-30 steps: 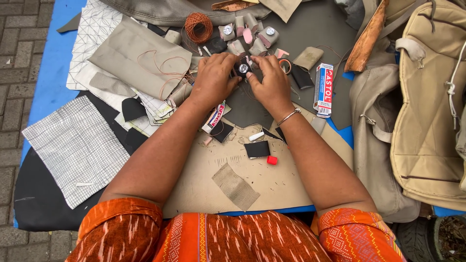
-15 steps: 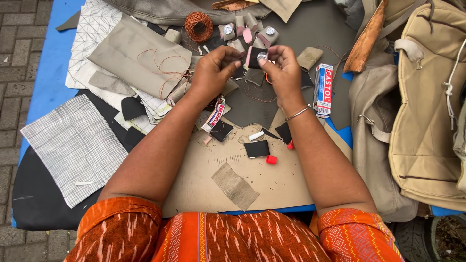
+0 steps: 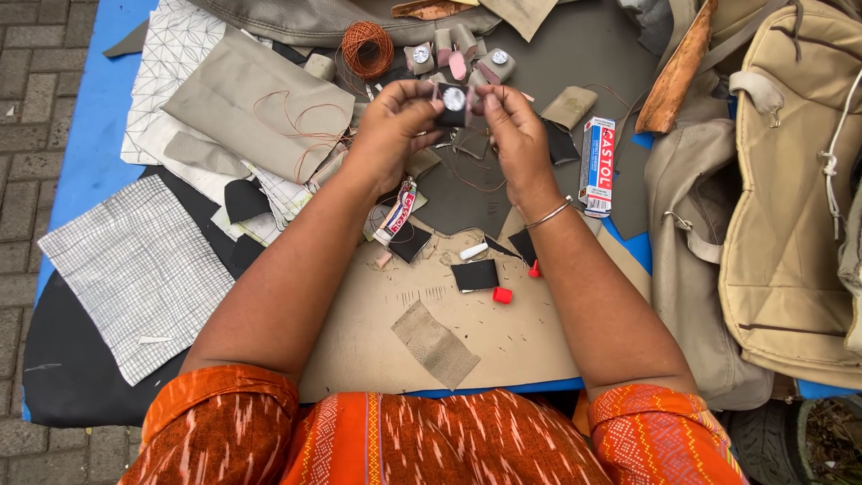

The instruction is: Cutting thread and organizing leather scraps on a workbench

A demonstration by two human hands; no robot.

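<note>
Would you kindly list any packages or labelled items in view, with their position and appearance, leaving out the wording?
Glue box: right of the right hand, lying flat on the grey sheet; long, rectangular, white with blue and red print.
Glue tube: under the left wrist, by the cardboard's far edge; small, white and red.

Pretty cluttered spread: a coil of copper wire (image 3: 369,48) sat up top, a glue box (image 3: 597,166) off to the side, a red cap (image 3: 502,295) on the cardboard sheet (image 3: 377,332), checked fabric (image 3: 135,269) near the paving, plus a beige backpack (image 3: 790,198).
</note>
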